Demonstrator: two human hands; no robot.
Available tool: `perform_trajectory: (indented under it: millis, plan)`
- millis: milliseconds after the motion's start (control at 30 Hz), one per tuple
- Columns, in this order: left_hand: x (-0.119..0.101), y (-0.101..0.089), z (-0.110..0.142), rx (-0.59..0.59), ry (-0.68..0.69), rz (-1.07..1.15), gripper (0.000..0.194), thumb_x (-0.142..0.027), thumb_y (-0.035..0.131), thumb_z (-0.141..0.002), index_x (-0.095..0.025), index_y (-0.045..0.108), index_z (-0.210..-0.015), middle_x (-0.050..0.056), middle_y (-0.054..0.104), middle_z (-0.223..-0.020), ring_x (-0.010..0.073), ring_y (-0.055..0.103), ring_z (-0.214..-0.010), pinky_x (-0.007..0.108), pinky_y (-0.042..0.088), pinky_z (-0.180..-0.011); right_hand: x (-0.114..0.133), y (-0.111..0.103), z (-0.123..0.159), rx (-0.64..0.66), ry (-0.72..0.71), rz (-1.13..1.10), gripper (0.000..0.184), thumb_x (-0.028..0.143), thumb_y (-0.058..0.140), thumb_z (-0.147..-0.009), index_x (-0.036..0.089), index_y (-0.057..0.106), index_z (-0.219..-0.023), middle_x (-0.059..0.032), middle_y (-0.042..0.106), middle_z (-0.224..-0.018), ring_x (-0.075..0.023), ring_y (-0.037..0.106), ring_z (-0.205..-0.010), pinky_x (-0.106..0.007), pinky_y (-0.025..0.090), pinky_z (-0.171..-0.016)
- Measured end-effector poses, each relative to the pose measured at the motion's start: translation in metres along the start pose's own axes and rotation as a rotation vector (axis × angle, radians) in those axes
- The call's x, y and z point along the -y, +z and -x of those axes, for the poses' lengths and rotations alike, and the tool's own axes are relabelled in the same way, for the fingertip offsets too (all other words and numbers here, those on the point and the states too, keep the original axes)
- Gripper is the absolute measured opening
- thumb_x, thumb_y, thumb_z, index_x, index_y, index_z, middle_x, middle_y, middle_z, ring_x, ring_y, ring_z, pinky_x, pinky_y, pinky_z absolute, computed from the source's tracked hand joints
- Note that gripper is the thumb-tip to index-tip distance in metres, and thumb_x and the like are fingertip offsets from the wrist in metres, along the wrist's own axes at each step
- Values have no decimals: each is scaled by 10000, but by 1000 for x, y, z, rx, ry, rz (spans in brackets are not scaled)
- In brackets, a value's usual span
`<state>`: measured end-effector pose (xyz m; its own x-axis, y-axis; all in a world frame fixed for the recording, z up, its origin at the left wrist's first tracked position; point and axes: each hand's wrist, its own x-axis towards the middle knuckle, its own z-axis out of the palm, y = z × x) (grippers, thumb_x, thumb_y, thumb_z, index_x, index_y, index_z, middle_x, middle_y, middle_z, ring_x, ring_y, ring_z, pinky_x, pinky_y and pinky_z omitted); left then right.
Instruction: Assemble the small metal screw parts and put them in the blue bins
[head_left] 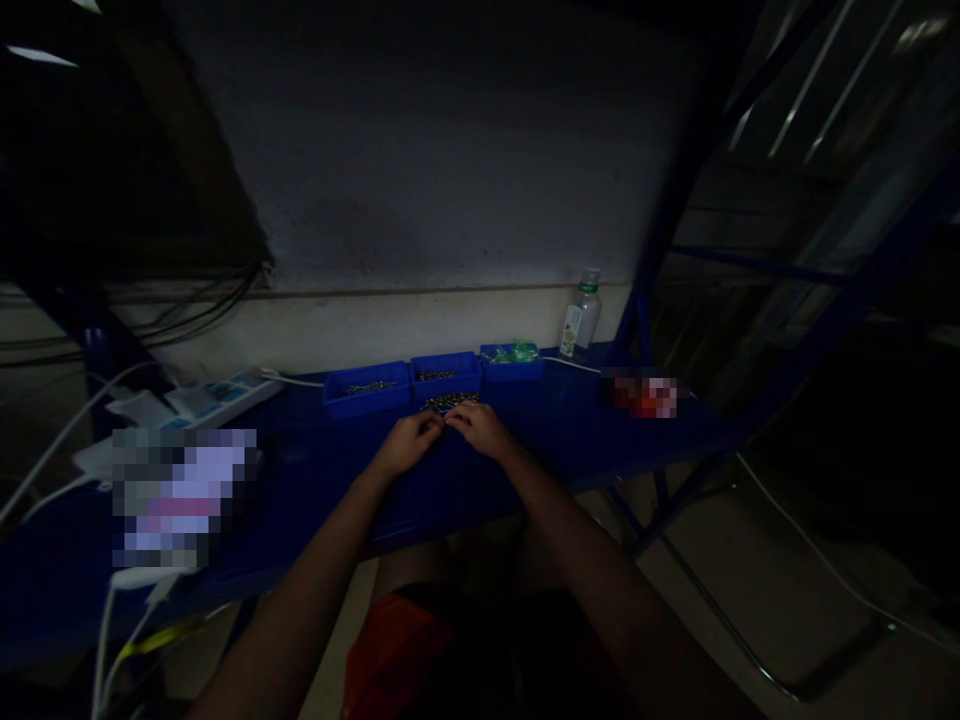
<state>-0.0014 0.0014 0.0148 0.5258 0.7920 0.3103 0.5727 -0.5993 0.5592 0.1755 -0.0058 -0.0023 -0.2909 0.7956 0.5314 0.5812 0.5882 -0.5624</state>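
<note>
My left hand [411,441] and my right hand [480,427] meet over the blue table [420,510], fingertips pinched close together. Whatever they hold is too small and dark to make out. Just beyond the fingers lies a heap of small shiny metal parts [459,399]. Behind it stand three blue bins in a row. Thin, pin-like metal pieces fill part of the left bin [366,404]. Small metal parts sit in the middle bin [445,385], and crumpled green plastic [514,352] lies in the right bin [512,372].
A clear bottle [582,316] stands at the back right, near a blurred red item [643,397]. To the left are a power strip [225,395] with white cables and a blurred pale object [195,490]. Blue frame posts [641,320] rise at the table's ends, before a wall [450,170].
</note>
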Motion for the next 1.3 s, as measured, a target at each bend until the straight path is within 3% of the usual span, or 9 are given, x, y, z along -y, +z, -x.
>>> perform_trajectory:
  millis: [367, 567, 900, 1067, 1300]
  plan:
    - [-1, 0, -1, 29, -32, 27, 350, -374, 324, -834, -165, 601, -789, 6, 612, -711, 160, 545, -677, 250, 410, -648, 4, -1, 1, 11, -36, -35, 149, 211, 490, -841, 196, 634, -876, -25, 604, -877, -120, 536, -853, -234, 367, -819]
    - [2, 2, -1, -23, -61, 60, 357, -457, 413, -809, -153, 598, -845, 0, 608, -724, 139, 529, -638, 221, 401, -583, 0, -2, 0, -76, 26, -52, 144, 245, 501, -835, 191, 627, -880, -23, 604, -871, -115, 534, -815, -222, 379, -770]
    - [8, 4, -3, -92, 17, 33, 334, -438, 453, -808, -177, 621, -932, 32, 635, -848, 149, 555, -716, 248, 426, -691, -7, 6, 1, 16, 58, -13, 124, 245, 528, -808, 185, 636, -823, 0, 601, -778, -97, 518, -676, -202, 381, -670]
    - [5, 1, -4, -119, 39, -11, 313, -413, 476, -792, -171, 623, -924, 44, 620, -848, 153, 552, -724, 258, 427, -689, -8, 6, 2, 56, 74, -38, 137, 246, 530, -805, 184, 635, -867, -10, 626, -832, -93, 537, -682, -197, 388, -669]
    - [2, 0, -1, -135, 6, 10, 204, -329, 507, -754, -168, 579, -858, 9, 623, -812, 144, 566, -749, 233, 419, -697, -4, 5, 2, 3, 82, -74, 191, 285, 470, -841, 184, 628, -877, -8, 644, -854, -103, 562, -738, -190, 388, -690]
